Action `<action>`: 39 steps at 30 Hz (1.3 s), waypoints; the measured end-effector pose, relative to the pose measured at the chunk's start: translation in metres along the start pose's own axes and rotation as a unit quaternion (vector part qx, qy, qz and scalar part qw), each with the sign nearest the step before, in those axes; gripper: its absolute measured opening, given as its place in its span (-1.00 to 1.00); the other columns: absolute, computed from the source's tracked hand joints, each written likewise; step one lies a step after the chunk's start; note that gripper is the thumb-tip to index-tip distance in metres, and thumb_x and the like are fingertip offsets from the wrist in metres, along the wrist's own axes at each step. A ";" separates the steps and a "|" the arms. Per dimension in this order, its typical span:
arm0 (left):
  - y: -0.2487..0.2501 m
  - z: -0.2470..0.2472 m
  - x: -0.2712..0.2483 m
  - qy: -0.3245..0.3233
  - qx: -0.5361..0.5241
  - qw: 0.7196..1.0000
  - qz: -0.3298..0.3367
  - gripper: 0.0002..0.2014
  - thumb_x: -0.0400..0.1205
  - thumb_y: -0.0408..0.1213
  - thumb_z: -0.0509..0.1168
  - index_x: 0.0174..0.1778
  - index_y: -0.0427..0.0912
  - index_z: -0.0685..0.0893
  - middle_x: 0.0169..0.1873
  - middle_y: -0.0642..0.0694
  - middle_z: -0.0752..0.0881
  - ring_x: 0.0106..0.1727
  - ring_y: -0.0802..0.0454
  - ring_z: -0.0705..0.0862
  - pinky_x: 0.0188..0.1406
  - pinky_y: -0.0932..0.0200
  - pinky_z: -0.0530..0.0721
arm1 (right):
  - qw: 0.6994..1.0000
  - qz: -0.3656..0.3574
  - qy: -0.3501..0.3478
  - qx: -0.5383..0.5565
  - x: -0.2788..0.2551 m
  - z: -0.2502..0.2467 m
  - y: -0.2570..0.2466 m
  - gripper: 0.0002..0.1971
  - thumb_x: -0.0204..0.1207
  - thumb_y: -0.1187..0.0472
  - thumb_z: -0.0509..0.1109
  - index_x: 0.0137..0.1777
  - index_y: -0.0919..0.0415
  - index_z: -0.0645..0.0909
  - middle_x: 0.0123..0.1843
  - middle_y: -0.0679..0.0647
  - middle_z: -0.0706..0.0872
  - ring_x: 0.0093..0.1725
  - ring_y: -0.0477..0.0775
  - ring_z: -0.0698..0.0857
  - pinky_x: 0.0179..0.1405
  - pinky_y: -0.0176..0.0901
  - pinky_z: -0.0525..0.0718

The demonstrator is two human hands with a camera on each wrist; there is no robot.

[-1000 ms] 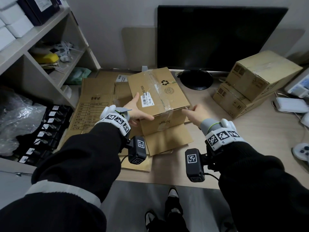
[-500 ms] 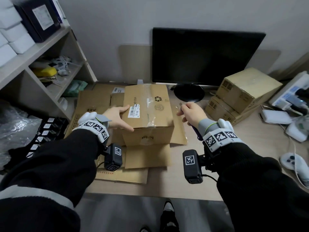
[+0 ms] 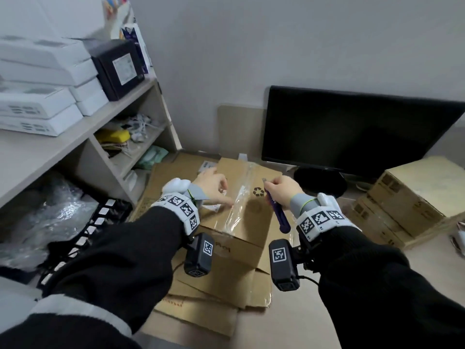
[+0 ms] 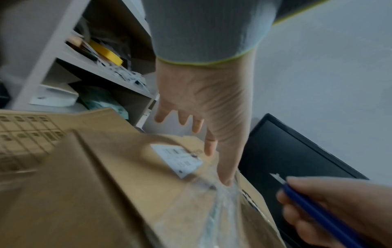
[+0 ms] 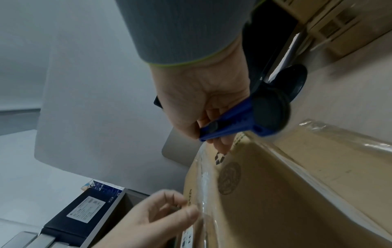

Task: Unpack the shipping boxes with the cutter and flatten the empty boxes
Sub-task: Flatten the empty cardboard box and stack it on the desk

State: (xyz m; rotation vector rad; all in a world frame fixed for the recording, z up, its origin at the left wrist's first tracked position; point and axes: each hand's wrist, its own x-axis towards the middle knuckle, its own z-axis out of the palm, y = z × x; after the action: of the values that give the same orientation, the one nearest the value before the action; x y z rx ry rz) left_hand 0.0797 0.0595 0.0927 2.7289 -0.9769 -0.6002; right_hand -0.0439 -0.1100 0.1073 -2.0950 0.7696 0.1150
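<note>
- Brown cardboard box [image 3: 241, 197], sealed with a strip of clear tape [image 3: 239, 197] along its top seam, sat on a pile of flattened cardboard [image 3: 214, 293] on the bench [image 3: 297, 331], in front of the person.
- On its top were a white label [image 4: 177, 160] left of the tape and a recycling mark [image 3: 259, 191] right of it.
- Left hand [image 3: 212, 186] rested on the box top over the label, fingers spread and fairly straight, its thumb tip at the edge of the tape; it gripped nothing.
- Right hand [image 3: 280, 191] was closed around a blue cutter [image 3: 276, 210], held above the far right part of the box top, with a short blade tip [image 4: 276, 177] showing past the fingers and the handle end pointing back toward the wrist.
- Whether the blade touched the box could not be told.
- Behind the box stood a dark monitor [image 3: 352, 129] on a round foot.
- Two more sealed boxes [image 3: 415, 195] were stacked at the right of the bench, well apart from the hands.
- At the left, a shelf unit [image 3: 75, 137] carried white boxes [image 3: 37, 84] and a black box [image 3: 117, 68] on top.
</note>
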 end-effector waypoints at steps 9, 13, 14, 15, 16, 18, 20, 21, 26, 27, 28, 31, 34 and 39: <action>0.017 -0.006 0.064 0.056 -0.032 0.997 0.037 -0.43 0.61 -0.04 0.30 0.50 -0.20 0.45 0.45 -0.19 0.48 0.46 -0.12 0.44 0.48 -0.02 0.39 | 1.000 0.006 0.007 0.003 0.058 0.003 -0.011 -0.67 0.64 0.05 0.16 -0.20 0.20 0.65 -0.11 0.20 0.82 0.01 0.25 0.75 0.18 0.09 0.67; 0.017 -0.009 0.089 0.045 0.000 0.998 0.032 -0.43 0.66 -0.01 0.21 0.59 -0.09 0.35 0.52 -0.18 0.41 0.55 -0.18 0.31 0.49 0.01 0.23 | 0.999 0.031 0.004 0.019 0.087 0.014 -0.013 -0.63 0.58 0.01 0.16 -0.15 0.26 0.68 -0.14 0.25 0.81 -0.03 0.32 0.77 0.12 0.17 0.71; 0.016 -0.010 0.099 0.037 0.003 0.999 0.027 -0.46 0.66 0.02 0.19 0.57 -0.03 0.38 0.51 -0.18 0.42 0.54 -0.20 0.33 0.47 0.00 0.26 | 0.999 0.037 0.004 0.021 0.097 0.017 -0.013 -0.62 0.57 0.00 0.16 -0.10 0.29 0.68 -0.12 0.26 0.80 -0.03 0.33 0.76 0.10 0.19 0.72; 0.015 -0.011 0.103 0.032 0.005 0.999 0.016 -0.49 0.66 0.05 0.18 0.54 0.03 0.43 0.49 -0.16 0.43 0.52 -0.21 0.35 0.45 -0.01 0.29 | 0.999 0.040 0.001 0.019 0.103 0.020 -0.012 -0.61 0.55 -0.01 0.14 -0.06 0.30 0.67 -0.08 0.28 0.79 -0.03 0.34 0.76 0.09 0.20 0.72; 0.014 -0.011 0.107 0.026 0.006 1.000 0.008 -0.54 0.66 0.08 0.18 0.48 0.08 0.49 0.45 -0.14 0.45 0.49 -0.21 0.38 0.42 -0.02 0.32 | 0.999 0.046 -0.001 0.016 0.110 0.022 -0.011 -0.59 0.52 -0.01 0.13 -0.02 0.30 0.66 -0.05 0.30 0.78 -0.02 0.35 0.76 0.09 0.21 0.72; 0.011 -0.010 0.118 0.014 -0.013 1.000 0.004 -0.64 0.62 0.12 0.23 0.29 0.12 0.63 0.35 -0.12 0.50 0.41 -0.19 0.44 0.39 -0.04 0.39 | 0.998 0.063 -0.002 0.012 0.127 0.029 -0.005 -0.58 0.48 0.00 0.12 0.04 0.31 0.63 0.00 0.33 0.77 0.00 0.37 0.75 0.09 0.24 0.71; 0.007 -0.005 0.126 0.005 -0.076 0.997 0.006 -0.78 0.56 0.11 0.34 -0.01 0.10 0.65 0.21 -0.11 0.57 0.26 -0.13 0.55 0.30 -0.03 0.53 | 0.997 0.080 -0.010 0.005 0.130 0.032 -0.005 -0.61 0.50 0.04 0.13 0.06 0.32 0.62 0.01 0.34 0.76 0.02 0.38 0.74 0.11 0.25 0.70; 0.006 -0.002 0.128 0.007 -0.115 0.993 0.007 -0.82 0.53 0.08 0.39 -0.15 0.09 0.61 0.14 -0.09 0.61 0.18 -0.10 0.59 0.23 -0.02 0.57 | 0.996 0.086 -0.014 0.001 0.125 0.032 -0.010 -0.63 0.52 0.06 0.14 0.08 0.31 0.62 0.02 0.33 0.76 0.03 0.38 0.74 0.12 0.23 0.70; 0.001 0.009 0.144 -0.025 -0.153 0.988 0.003 -0.81 0.56 0.00 0.37 -0.30 0.11 0.52 0.10 -0.09 0.67 0.23 -0.14 0.57 0.33 -0.09 0.50 | 0.993 0.100 0.024 -0.055 0.113 0.038 -0.027 -0.63 0.58 0.03 0.11 0.11 0.24 0.64 0.02 0.28 0.78 0.00 0.34 0.75 0.10 0.12 0.71; 0.002 0.008 0.145 -0.037 -0.146 0.989 0.006 -0.83 0.58 -0.02 0.35 -0.27 0.10 0.52 0.13 -0.10 0.68 0.25 -0.14 0.57 0.38 -0.09 0.46 | 0.991 0.104 0.031 -0.072 0.109 0.041 -0.030 -0.63 0.59 0.02 0.09 0.11 0.21 0.64 0.01 0.26 0.78 0.00 0.32 0.75 0.11 0.07 0.70; 0.000 0.006 0.146 -0.047 -0.140 0.989 0.010 -0.84 0.60 -0.03 0.34 -0.26 0.09 0.52 0.15 -0.10 0.68 0.27 -0.14 0.57 0.42 -0.08 0.42 | 0.990 0.105 0.036 -0.090 0.106 0.044 -0.034 -0.64 0.60 0.01 0.08 0.11 0.18 0.63 0.02 0.24 0.77 0.00 0.31 0.75 0.12 0.03 0.69; -0.002 0.005 0.150 -0.068 -0.129 0.989 0.003 -0.85 0.61 0.00 0.31 -0.25 0.12 0.53 0.24 -0.11 0.65 0.29 -0.15 0.55 0.43 -0.08 0.42 | 0.986 0.119 0.026 -0.113 0.102 0.048 -0.043 -0.67 0.56 0.03 0.08 0.12 0.09 0.61 0.05 0.20 0.76 -0.02 0.31 0.75 0.15 0.08 0.67; -0.006 0.004 0.151 -0.082 -0.133 0.988 0.013 -0.91 0.63 0.00 0.28 -0.11 0.11 0.56 0.25 -0.09 0.63 0.28 -0.13 0.56 0.24 0.08 0.50 | 0.984 0.135 0.025 -0.117 0.099 0.052 -0.052 -0.69 0.52 0.10 0.12 0.12 0.10 0.63 0.06 0.20 0.76 -0.01 0.32 0.76 0.18 0.15 0.66; -0.005 0.007 0.149 -0.089 -0.129 0.988 0.014 -0.88 0.63 0.05 0.26 -0.08 0.12 0.52 0.24 -0.08 0.63 0.35 -0.13 0.47 0.28 0.09 0.44 | 0.974 0.155 0.039 -0.163 0.093 0.058 -0.058 -0.79 0.51 0.06 0.09 -0.06 0.06 0.54 -0.04 0.18 0.79 -0.05 0.24 0.77 0.19 0.05 0.65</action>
State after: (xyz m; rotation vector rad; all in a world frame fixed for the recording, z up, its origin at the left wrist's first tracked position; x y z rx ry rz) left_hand 0.1843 -0.0323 0.0381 2.4642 -0.9013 -0.9093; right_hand 0.0753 -0.0856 0.0803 -2.2785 1.1912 0.3512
